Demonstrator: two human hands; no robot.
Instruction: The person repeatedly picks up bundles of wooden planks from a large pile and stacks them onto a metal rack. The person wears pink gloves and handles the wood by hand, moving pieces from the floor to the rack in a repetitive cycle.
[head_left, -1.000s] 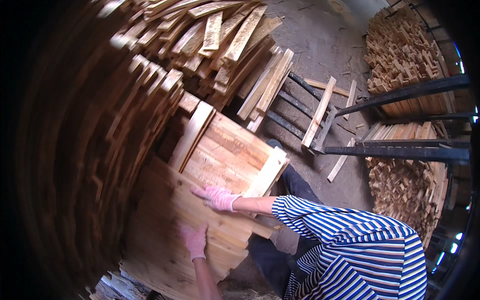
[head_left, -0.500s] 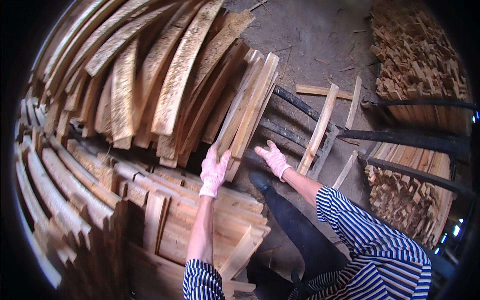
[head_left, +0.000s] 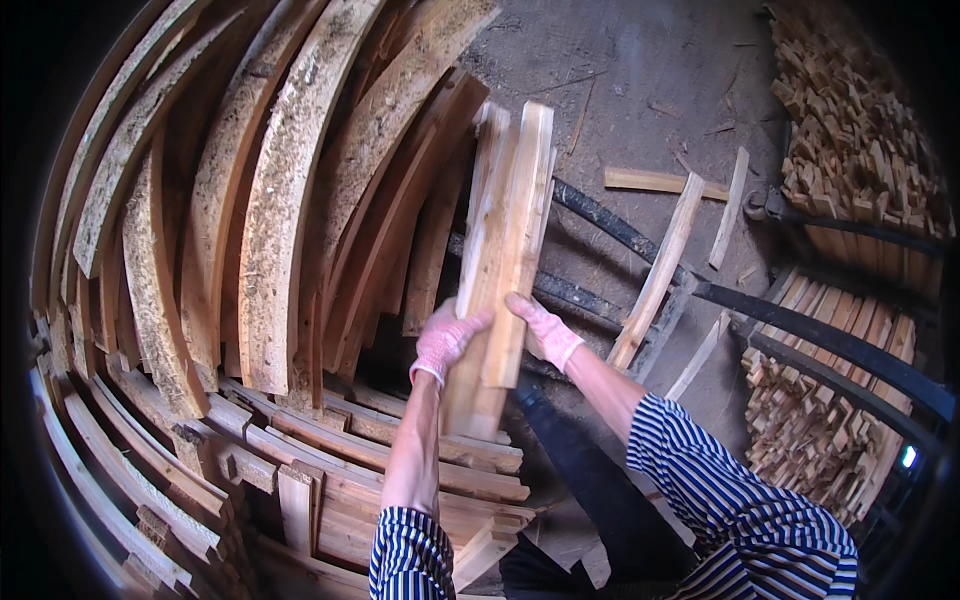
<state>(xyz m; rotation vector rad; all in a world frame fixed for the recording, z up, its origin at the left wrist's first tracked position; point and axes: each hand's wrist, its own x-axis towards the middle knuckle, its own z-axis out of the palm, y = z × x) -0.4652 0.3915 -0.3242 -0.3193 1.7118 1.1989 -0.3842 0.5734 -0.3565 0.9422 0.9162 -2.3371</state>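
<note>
Between my hands is a small bundle of pale wooden boards (head_left: pixel 500 240), tilted with the far end up and away. My left hand (head_left: pixel 448 340), in a pink knit glove, grips the bundle's left edge, its fingertips partly hidden by the boards. From the right, my right hand (head_left: pixel 543 328), gloved in the same way, clasps the opposite edge with its thumb on top of a board. The near ends of the boards are uneven, one reaching lower than the other. Close to my left hand rises a stack of long rough boards (head_left: pixel 270 210).
Below that stack, layered planks (head_left: pixel 420 455) lie crosswise at lower left. A dark metal frame (head_left: pixel 605 215) runs beside the bundle, with a loose slat (head_left: pixel 655 270) across it. More slats lie on the dirt floor (head_left: pixel 640 90). Piles of cut wood (head_left: pixel 850 120) stand at right.
My right hand has gone from open beside the boards to gripping them. The bundle has come nearer and away from the stack, and my view has shifted.
</note>
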